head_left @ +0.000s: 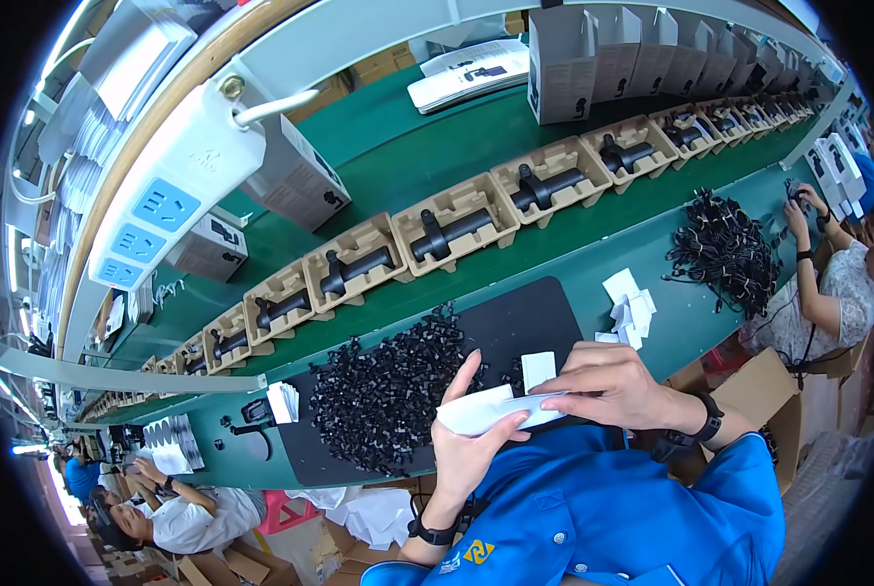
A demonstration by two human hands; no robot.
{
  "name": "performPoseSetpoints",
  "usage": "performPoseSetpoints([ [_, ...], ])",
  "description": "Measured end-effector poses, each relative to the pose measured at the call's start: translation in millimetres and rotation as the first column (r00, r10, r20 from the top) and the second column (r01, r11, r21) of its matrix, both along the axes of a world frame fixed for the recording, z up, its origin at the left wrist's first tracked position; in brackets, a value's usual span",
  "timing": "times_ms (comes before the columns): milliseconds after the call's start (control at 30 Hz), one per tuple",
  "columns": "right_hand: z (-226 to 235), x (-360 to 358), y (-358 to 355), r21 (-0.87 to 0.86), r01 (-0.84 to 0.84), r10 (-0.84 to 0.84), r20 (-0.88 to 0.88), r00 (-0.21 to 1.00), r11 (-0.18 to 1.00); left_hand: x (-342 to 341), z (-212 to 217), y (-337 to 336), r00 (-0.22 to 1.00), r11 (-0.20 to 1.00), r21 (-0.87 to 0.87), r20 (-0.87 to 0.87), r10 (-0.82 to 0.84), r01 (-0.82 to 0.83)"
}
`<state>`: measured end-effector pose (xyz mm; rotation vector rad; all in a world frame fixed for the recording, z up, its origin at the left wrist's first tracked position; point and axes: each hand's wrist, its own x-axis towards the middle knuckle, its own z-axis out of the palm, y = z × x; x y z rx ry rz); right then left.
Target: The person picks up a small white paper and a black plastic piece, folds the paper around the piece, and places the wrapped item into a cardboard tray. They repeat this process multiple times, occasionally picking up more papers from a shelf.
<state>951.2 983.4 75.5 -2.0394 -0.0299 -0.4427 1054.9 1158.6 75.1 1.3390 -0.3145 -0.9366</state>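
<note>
White folded paper [474, 414] rests in my left hand [461, 457], with the thumb along its lower edge and the index finger pointing up behind it. My right hand [608, 386] pinches the right end of the same paper with fingers pressed together. Another small white piece [538, 369] stands up just behind my right fingertips. I cannot tell whether it belongs to the held paper. Left of my hands, a heap of small black plastic parts [388, 396] covers much of a black mat [530, 313]; a few of these parts lie behind the paper.
Brown molded trays [454, 230] holding black devices line the green conveyor [368, 322]. White slips [632, 311] and a pile of black cables [720, 254] lie to the right. A power strip [178, 186] hangs at upper left. Co-workers sit at both ends; open cartons [764, 396] stand at right.
</note>
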Motion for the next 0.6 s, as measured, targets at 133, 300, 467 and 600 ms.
performPoseSetpoints([
  [133, -12.1, 3.2, -3.9, -0.190, -0.051, 0.087, 0.184, 0.979, 0.980, 2.0, -10.7, 7.4, 0.990, 0.999, -0.032, -0.139, 0.020, -0.025],
  [300, -21.9, -1.1, -4.4, -0.640, 0.012, 0.192, 0.247, 0.950, 0.768, 6.4, -11.9, 8.5, 0.900, 0.991, -0.054, -0.427, 0.086, -0.120],
  [467, -14.4, -3.1, -2.2, -0.632, -0.038, 0.228, 0.223, 0.948, 0.774, 0.9, -12.2, 12.1, 0.991, 1.000, -0.011, -0.131, -0.018, 0.017],
  [600, 0.5, -4.1, 3.3, -0.204, -0.172, 0.154, -0.100, 0.983, 0.964, 3.6, -17.3, 20.0, 0.999, 0.996, 0.079, 0.020, 0.043, -0.044],
])
